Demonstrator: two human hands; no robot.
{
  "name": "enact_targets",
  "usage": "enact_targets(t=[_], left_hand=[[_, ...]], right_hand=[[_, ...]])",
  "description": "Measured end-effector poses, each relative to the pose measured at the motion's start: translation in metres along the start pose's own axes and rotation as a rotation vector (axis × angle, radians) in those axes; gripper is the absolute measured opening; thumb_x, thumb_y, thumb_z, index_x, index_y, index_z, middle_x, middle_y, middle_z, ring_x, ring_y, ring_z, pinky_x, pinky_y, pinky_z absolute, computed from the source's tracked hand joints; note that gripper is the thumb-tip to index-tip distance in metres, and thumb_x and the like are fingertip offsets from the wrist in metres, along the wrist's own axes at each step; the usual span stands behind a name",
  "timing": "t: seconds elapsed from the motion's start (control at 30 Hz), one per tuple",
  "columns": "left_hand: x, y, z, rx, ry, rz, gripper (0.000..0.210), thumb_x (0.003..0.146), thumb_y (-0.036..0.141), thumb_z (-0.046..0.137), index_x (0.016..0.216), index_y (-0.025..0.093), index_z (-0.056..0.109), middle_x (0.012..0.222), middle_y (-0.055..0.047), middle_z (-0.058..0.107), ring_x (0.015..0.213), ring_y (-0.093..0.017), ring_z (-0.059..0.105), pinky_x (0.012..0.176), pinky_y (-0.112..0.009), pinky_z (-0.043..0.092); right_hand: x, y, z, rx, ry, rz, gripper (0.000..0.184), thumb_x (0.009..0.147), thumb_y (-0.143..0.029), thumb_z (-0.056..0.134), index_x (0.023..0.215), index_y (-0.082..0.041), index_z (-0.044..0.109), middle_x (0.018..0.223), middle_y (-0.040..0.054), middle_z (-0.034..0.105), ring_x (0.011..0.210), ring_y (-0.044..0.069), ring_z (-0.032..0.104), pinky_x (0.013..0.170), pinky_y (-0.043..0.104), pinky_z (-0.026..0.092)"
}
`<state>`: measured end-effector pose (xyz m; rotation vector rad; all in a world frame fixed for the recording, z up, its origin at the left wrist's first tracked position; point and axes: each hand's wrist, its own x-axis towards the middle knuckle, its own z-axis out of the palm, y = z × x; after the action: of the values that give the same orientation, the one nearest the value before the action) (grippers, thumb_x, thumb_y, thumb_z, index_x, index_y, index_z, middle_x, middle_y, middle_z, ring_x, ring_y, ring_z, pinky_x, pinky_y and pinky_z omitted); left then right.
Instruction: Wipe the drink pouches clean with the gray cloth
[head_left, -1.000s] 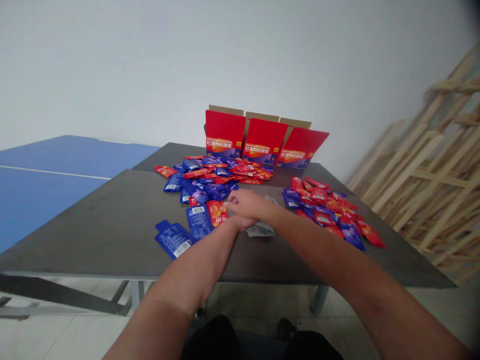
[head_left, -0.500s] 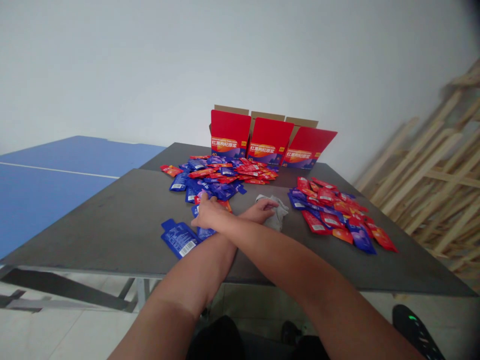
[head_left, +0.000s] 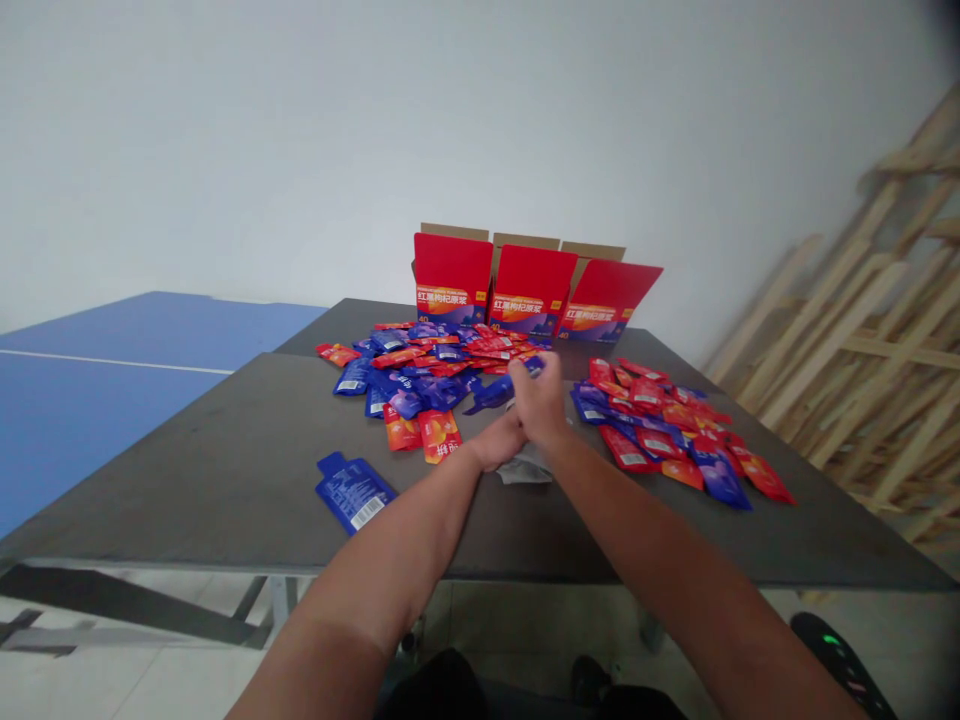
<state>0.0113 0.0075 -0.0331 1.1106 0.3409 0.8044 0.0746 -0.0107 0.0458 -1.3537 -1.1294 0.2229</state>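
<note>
Progress: judged partway. Loose flat pouches of glossy red and blue film lie in a left pile (head_left: 429,391) and a separate right pile (head_left: 654,420) on the dark grey counter (head_left: 225,460). One flat blue film pouch (head_left: 491,396) is lifted between the piles. A single blue pouch with a barcode (head_left: 351,492) lies near the front edge, in neither hand. Three red printed cardboard cartons (head_left: 531,278) stand behind, flaps raised; contents not visible.

Right hand (head_left: 541,398): fingers closed, grasping the lifted pouch at its right end. Left hand (head_left: 499,443): just below the right hand, at the crumpled light-grey cloth (head_left: 526,468); fingers largely hidden, so opening and hold cannot be determined.
</note>
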Motion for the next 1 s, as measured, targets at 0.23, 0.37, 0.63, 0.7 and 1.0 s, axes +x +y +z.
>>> enact_targets(t=[0.23,0.37,0.63,0.7,1.0], left_hand=[[-0.001,0.007,0.004,-0.119,0.007,0.029,0.032,0.079,0.040,0.063,0.097,0.015,0.069,0.108,-0.008,0.068,0.115,-0.023,0.054,0.104,-0.034,0.033],[-0.003,0.019,0.003,-0.355,0.118,-0.043,0.028,0.085,0.035,0.054,0.104,0.018,0.065,0.100,-0.006,0.069,0.101,-0.020,0.062,0.094,-0.033,0.044],[-0.004,0.038,-0.012,-0.611,0.278,0.083,0.027,0.085,0.034,0.051,0.105,0.020,0.061,0.085,-0.005,0.064,0.063,-0.013,0.057,0.058,-0.025,0.046],[-0.006,0.040,-0.013,-0.642,0.198,0.048,0.029,0.085,0.040,0.052,0.105,0.021,0.061,0.085,-0.005,0.062,0.060,-0.012,0.054,0.050,-0.023,0.041],[-0.006,0.042,-0.018,-0.720,0.215,-0.060,0.037,0.083,0.053,0.055,0.091,0.017,0.062,0.088,-0.008,0.065,0.061,-0.013,0.055,0.044,-0.021,0.034]], right_hand=[[-0.013,0.084,-0.055,-0.063,0.032,-0.615,0.023,0.087,-0.037,0.054,0.093,-0.023,0.038,0.092,0.0048,0.048,0.086,0.019,0.051,0.079,0.039,0.047],[-0.030,0.092,-0.046,-0.174,-0.271,-0.882,0.014,0.088,-0.030,0.053,0.095,-0.023,0.043,0.095,0.0070,0.051,0.097,0.024,0.052,0.085,0.045,0.046],[-0.018,0.099,-0.044,-0.457,-0.185,-0.545,0.035,0.089,-0.037,0.047,0.116,-0.015,0.047,0.114,0.0168,0.054,0.111,0.029,0.050,0.094,0.046,0.040],[-0.013,0.106,-0.043,-0.614,-0.216,-0.361,0.042,0.086,-0.042,0.054,0.117,-0.015,0.049,0.114,0.0180,0.057,0.110,0.031,0.051,0.094,0.048,0.039],[-0.005,0.095,-0.055,-0.345,-0.429,-0.576,0.027,0.085,-0.024,0.054,0.112,-0.021,0.055,0.101,0.0092,0.055,0.093,0.023,0.057,0.081,0.036,0.050]])
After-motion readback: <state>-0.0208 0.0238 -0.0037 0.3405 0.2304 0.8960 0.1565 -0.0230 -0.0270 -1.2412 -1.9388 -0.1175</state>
